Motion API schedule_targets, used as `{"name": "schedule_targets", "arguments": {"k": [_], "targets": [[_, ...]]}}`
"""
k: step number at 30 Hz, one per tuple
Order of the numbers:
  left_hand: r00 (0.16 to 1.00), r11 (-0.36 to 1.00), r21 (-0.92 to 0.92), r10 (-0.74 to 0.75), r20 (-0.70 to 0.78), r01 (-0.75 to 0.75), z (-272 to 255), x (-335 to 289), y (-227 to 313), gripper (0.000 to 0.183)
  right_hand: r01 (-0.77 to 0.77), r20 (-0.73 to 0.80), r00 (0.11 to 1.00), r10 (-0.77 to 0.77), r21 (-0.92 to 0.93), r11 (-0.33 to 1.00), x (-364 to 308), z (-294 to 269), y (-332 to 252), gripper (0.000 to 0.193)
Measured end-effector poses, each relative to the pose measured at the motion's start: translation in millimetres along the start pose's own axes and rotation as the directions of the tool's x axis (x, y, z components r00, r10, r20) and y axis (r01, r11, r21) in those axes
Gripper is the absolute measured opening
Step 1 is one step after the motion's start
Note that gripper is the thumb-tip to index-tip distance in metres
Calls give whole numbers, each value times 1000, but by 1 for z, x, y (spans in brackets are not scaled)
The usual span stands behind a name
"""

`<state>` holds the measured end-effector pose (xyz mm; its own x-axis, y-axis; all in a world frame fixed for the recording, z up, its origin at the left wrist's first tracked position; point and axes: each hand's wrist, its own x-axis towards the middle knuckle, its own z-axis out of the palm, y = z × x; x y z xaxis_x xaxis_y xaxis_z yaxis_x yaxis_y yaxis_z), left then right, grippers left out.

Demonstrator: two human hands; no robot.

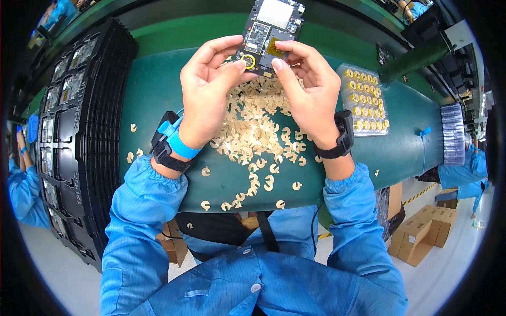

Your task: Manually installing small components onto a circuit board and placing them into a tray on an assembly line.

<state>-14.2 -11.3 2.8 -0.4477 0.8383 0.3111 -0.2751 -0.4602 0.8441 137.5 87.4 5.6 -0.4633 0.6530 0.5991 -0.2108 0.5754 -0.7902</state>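
Observation:
Above the far side of the green work surface, I hold a black circuit board (269, 35) up between both hands. It carries metal-framed sections, a pale rectangle and an amber tape patch. My left hand (209, 87) grips the board's left side, its thumb pressed by a round part with a yellow ring (247, 61), likely a coin cell. My right hand (311, 84) pinches the right side, with thumb and index finger beside the tape patch. Below the board spreads a heap of small cream C-shaped pieces (247, 121), partly hidden by my hands. Both wrists wear black straps; the left also has a blue band.
Black trays (100, 105) holding circuit boards are stacked high at left. A clear tray of yellow-ringed round parts (363, 100) sits at right. Further right stand stacked clear trays (453, 134). A cardboard box (419, 237) rests on the floor. Other people in blue work at both sides.

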Motion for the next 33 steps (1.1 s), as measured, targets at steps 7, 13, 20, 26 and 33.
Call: {"name": "schedule_targets", "arguments": {"k": [7,13,20,26,33], "targets": [[1000,1000,19,3,-21,-2,1,0,-3,39,-32,7,999,31,38,999,-1,-1,0,27],[1000,1000,24,8,-12,-8,2,1,-4,38,-41,10,999,40,67,997,-2,-1,2,25],[1000,999,43,5,-25,-4,0,2,0,38,-18,7,1000,18,50,999,1,3,2,22],[998,998,18,-62,-19,62,-1,6,-8,37,-45,3,999,46,-34,998,1,-4,-5,21],[997,988,138,-70,-20,72,-5,3,-9,36,-121,85,989,120,0,993,-1,-8,-6,21]]}}
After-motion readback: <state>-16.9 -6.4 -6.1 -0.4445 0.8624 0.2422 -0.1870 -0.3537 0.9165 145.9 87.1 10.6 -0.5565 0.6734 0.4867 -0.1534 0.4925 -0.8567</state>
